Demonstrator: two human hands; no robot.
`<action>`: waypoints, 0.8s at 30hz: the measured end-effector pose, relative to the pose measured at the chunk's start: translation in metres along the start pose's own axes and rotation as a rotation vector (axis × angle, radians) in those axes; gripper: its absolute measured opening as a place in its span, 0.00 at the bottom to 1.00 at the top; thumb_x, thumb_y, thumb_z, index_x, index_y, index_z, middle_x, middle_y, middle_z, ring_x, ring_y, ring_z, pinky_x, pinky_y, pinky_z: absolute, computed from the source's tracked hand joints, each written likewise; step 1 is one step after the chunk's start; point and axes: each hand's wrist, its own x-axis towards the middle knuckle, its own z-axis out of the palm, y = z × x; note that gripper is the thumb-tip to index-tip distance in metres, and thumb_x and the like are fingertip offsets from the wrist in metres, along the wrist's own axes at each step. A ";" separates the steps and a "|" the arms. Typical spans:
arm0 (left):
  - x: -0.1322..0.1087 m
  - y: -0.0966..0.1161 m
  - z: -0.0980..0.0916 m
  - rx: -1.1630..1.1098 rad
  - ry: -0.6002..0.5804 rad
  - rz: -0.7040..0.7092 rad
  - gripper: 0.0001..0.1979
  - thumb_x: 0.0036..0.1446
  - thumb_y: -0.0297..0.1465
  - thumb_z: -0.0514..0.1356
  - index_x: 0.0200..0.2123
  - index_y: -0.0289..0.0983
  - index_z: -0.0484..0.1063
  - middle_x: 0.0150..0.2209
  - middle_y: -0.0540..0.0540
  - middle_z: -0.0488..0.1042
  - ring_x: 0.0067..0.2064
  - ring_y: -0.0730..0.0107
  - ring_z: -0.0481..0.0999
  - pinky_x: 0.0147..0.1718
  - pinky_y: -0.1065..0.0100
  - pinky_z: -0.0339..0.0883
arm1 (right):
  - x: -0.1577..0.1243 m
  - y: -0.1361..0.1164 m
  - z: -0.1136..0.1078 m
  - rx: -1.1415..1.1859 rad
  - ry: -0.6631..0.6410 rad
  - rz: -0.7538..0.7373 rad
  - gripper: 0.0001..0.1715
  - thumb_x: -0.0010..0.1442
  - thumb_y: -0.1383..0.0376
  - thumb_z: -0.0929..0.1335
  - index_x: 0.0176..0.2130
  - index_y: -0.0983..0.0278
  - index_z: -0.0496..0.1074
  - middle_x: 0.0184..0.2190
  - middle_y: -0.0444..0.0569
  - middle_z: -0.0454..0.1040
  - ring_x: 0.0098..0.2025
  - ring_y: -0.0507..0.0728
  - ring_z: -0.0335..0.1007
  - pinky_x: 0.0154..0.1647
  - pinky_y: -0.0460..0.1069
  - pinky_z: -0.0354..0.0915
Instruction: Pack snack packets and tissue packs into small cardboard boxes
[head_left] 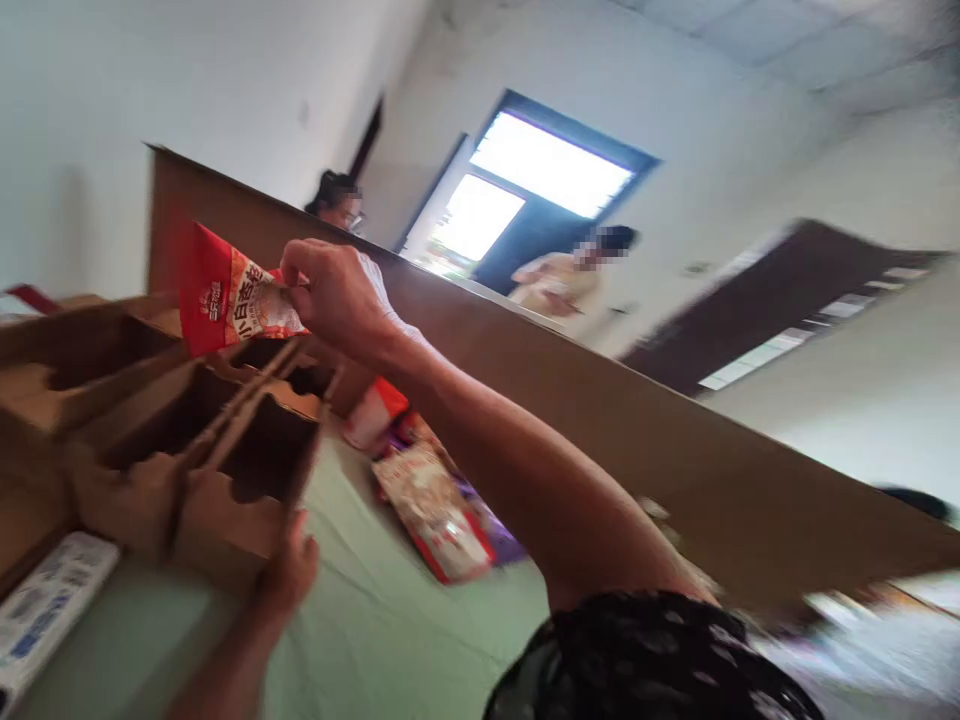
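Note:
My right hand [337, 295] is stretched out over the cardboard boxes, its fingers pinched on the corner of a red and white snack bag [244, 300] with printed lettering. The bag hangs tilted above the far ends of the boxes. Low on the left, my left hand [289, 570] lies against the near right corner of an open-topped cardboard box [232, 515]. Motion smears its fingers, but they seem curled around that corner. Similar boxes [127, 490] stand beside it, their insides dark.
More snack bags [435, 510] lie on the pale green tabletop [360, 620], beside a long brown partition [600, 410]. A white power strip [56, 610] sits at lower left. Beyond the partition are two people, one by the wall [335, 200], another near the window [562, 285].

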 end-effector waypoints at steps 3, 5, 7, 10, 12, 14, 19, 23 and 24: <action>0.013 -0.011 0.013 -0.020 -0.038 0.039 0.13 0.64 0.35 0.62 0.49 0.36 0.73 0.55 0.41 0.73 0.57 0.55 0.72 0.57 0.46 0.67 | -0.063 0.073 -0.012 -0.021 -0.114 0.178 0.11 0.59 0.71 0.64 0.40 0.64 0.75 0.38 0.46 0.77 0.40 0.54 0.70 0.39 0.48 0.59; 0.022 -0.017 0.014 -0.012 -0.032 0.070 0.11 0.61 0.31 0.60 0.46 0.34 0.74 0.52 0.39 0.74 0.57 0.52 0.72 0.58 0.44 0.66 | -0.112 0.114 -0.012 -0.077 -0.242 0.335 0.11 0.58 0.71 0.65 0.38 0.62 0.76 0.37 0.44 0.78 0.39 0.53 0.70 0.37 0.47 0.58; 0.024 -0.018 0.011 0.010 -0.007 0.090 0.12 0.56 0.28 0.58 0.42 0.34 0.76 0.50 0.37 0.75 0.55 0.51 0.74 0.58 0.45 0.67 | -0.159 0.150 -0.003 -0.130 -0.331 0.478 0.10 0.56 0.72 0.66 0.34 0.61 0.77 0.34 0.44 0.78 0.36 0.53 0.70 0.34 0.46 0.56; 0.022 -0.016 0.007 0.049 0.031 0.096 0.14 0.53 0.29 0.55 0.40 0.36 0.77 0.49 0.36 0.75 0.53 0.49 0.76 0.56 0.46 0.70 | -0.217 0.198 0.022 -0.166 -0.391 0.635 0.09 0.54 0.74 0.68 0.30 0.63 0.77 0.29 0.46 0.78 0.31 0.54 0.71 0.30 0.47 0.56; 0.020 -0.014 0.006 0.068 0.029 0.097 0.15 0.53 0.30 0.54 0.41 0.37 0.77 0.49 0.37 0.75 0.53 0.50 0.76 0.55 0.47 0.71 | -0.247 0.225 0.040 -0.175 -0.437 0.718 0.07 0.57 0.73 0.69 0.31 0.64 0.77 0.28 0.48 0.77 0.31 0.53 0.71 0.30 0.47 0.59; 0.018 -0.013 0.006 0.083 0.014 0.095 0.16 0.53 0.31 0.54 0.42 0.37 0.77 0.50 0.37 0.75 0.53 0.51 0.76 0.55 0.48 0.72 | -0.271 0.246 0.056 -0.174 -0.489 0.784 0.04 0.61 0.67 0.70 0.34 0.65 0.76 0.30 0.47 0.77 0.31 0.52 0.72 0.32 0.47 0.65; 0.007 -0.011 0.004 0.131 -0.018 0.052 0.18 0.52 0.27 0.54 0.45 0.37 0.77 0.53 0.38 0.75 0.56 0.54 0.75 0.60 0.51 0.68 | -0.293 0.258 0.075 -0.157 -0.502 0.819 0.09 0.63 0.67 0.67 0.39 0.60 0.79 0.40 0.58 0.80 0.34 0.58 0.77 0.32 0.52 0.69; -0.008 -0.005 0.007 0.164 -0.035 -0.011 0.21 0.49 0.24 0.55 0.46 0.37 0.78 0.55 0.37 0.76 0.58 0.54 0.75 0.60 0.52 0.68 | -0.255 0.234 0.085 -0.163 -0.347 0.609 0.19 0.60 0.72 0.64 0.35 0.55 0.81 0.47 0.68 0.79 0.35 0.67 0.79 0.29 0.59 0.65; -0.011 -0.004 0.008 0.166 -0.038 -0.031 0.22 0.49 0.24 0.56 0.47 0.37 0.78 0.56 0.37 0.75 0.59 0.54 0.74 0.61 0.52 0.68 | -0.238 0.222 0.089 -0.151 -0.300 0.513 0.19 0.59 0.72 0.64 0.34 0.55 0.81 0.47 0.68 0.79 0.36 0.68 0.79 0.31 0.61 0.65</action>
